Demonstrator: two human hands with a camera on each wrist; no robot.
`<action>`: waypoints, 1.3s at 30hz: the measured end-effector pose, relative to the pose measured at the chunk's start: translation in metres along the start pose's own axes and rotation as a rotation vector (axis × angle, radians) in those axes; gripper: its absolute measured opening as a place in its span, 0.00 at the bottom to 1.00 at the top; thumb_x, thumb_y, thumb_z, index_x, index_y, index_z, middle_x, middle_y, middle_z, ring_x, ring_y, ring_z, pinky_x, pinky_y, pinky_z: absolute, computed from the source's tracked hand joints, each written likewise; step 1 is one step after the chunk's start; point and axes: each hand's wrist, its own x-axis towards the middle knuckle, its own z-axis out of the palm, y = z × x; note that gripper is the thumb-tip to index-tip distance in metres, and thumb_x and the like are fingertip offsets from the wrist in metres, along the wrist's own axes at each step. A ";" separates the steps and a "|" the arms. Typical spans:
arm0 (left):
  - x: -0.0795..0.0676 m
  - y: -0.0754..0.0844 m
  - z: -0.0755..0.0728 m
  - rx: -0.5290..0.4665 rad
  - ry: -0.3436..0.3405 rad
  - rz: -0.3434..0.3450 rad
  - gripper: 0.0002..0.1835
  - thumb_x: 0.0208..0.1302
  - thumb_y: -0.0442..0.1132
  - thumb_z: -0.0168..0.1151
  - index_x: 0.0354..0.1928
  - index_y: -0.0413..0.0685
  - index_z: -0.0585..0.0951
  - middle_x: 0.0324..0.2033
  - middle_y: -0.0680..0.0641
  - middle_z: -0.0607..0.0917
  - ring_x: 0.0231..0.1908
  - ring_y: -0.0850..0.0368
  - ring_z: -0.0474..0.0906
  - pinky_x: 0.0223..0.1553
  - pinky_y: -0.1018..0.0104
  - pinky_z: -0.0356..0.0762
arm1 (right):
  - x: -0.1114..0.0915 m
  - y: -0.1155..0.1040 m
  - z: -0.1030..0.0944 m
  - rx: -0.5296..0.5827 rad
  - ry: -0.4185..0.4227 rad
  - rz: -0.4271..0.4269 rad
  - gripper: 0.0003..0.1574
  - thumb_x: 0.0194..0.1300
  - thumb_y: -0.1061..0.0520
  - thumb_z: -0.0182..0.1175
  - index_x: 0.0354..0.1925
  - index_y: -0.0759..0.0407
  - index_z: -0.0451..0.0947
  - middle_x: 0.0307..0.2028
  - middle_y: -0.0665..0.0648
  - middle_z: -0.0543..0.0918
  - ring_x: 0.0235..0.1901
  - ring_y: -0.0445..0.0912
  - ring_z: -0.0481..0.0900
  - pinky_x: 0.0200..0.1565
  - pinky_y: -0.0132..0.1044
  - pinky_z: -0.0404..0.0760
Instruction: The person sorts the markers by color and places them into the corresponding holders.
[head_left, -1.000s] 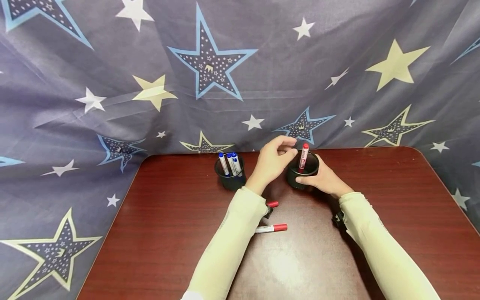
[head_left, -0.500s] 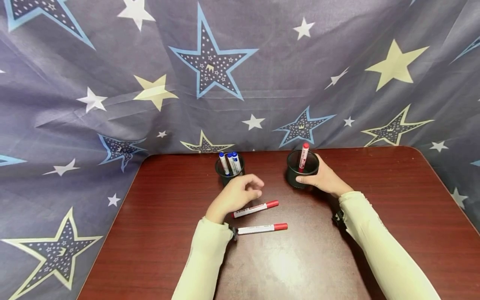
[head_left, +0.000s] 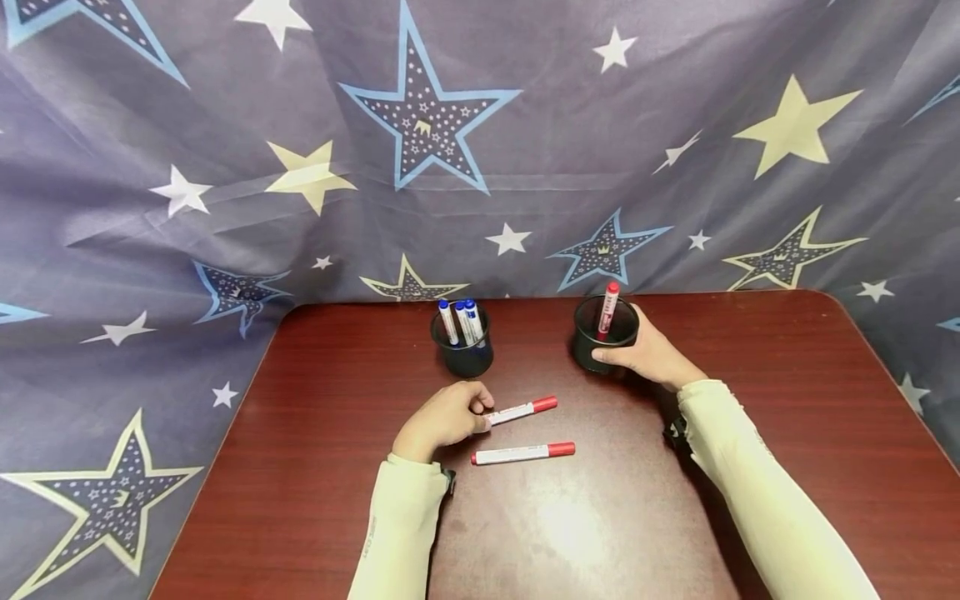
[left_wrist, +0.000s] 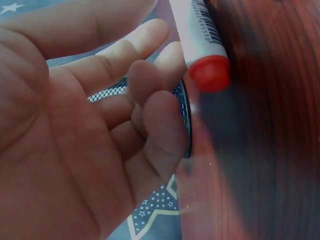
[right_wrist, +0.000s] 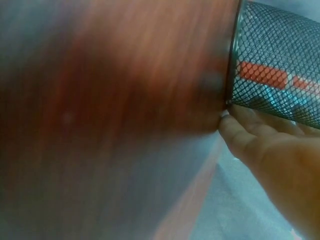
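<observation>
My left hand [head_left: 447,414] is at the left end of a red-capped whiteboard marker [head_left: 517,412] lying on the table, covering that end in the head view. In the left wrist view, its loosely bent fingers [left_wrist: 165,122] are right beside the marker's red end [left_wrist: 210,72], not wrapped round it. A second red marker [head_left: 522,453] lies nearer the person. On the right, a black mesh pen holder [head_left: 588,354] stands upright with one red marker [head_left: 608,311] in it. My right hand [head_left: 651,350] grips this holder's side, thumb in front.
Another black mesh pen holder [head_left: 468,360] stands at the back left with several blue markers [head_left: 471,323] in it. A star-patterned cloth [head_left: 525,125] hangs just behind the back edge of the dark red wooden table [head_left: 322,467].
My left hand has moved from above the right pen holder, left and toward the person, down to the farther red marker on the table. The right hand keeps its grip on the holder.
</observation>
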 end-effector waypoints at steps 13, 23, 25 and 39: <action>-0.001 -0.010 0.001 0.147 -0.004 -0.075 0.14 0.49 0.32 0.77 0.35 0.47 0.81 0.25 0.53 0.77 0.31 0.56 0.74 0.39 0.59 0.74 | -0.003 -0.002 0.002 0.007 -0.005 -0.002 0.53 0.57 0.60 0.76 0.72 0.63 0.57 0.62 0.65 0.71 0.57 0.54 0.71 0.55 0.35 0.68; 0.005 -0.016 -0.002 0.211 -0.008 -0.056 0.12 0.51 0.35 0.76 0.32 0.49 0.79 0.27 0.53 0.79 0.34 0.54 0.76 0.42 0.58 0.75 | -0.007 0.007 0.008 -0.008 0.039 0.014 0.52 0.57 0.61 0.75 0.71 0.66 0.56 0.61 0.67 0.68 0.59 0.55 0.68 0.62 0.45 0.64; 0.003 -0.015 -0.004 0.185 0.002 -0.055 0.10 0.53 0.34 0.74 0.33 0.49 0.79 0.25 0.53 0.78 0.32 0.55 0.75 0.40 0.59 0.74 | -0.008 0.007 0.009 -0.003 0.041 0.014 0.52 0.57 0.61 0.75 0.71 0.66 0.56 0.61 0.67 0.68 0.59 0.55 0.68 0.61 0.41 0.64; -0.004 -0.009 -0.009 0.018 0.069 -0.031 0.08 0.56 0.33 0.70 0.35 0.49 0.80 0.25 0.53 0.76 0.29 0.58 0.73 0.34 0.62 0.71 | 0.000 -0.002 0.004 -0.012 0.010 0.003 0.52 0.56 0.62 0.76 0.71 0.66 0.58 0.62 0.66 0.69 0.58 0.53 0.69 0.59 0.34 0.65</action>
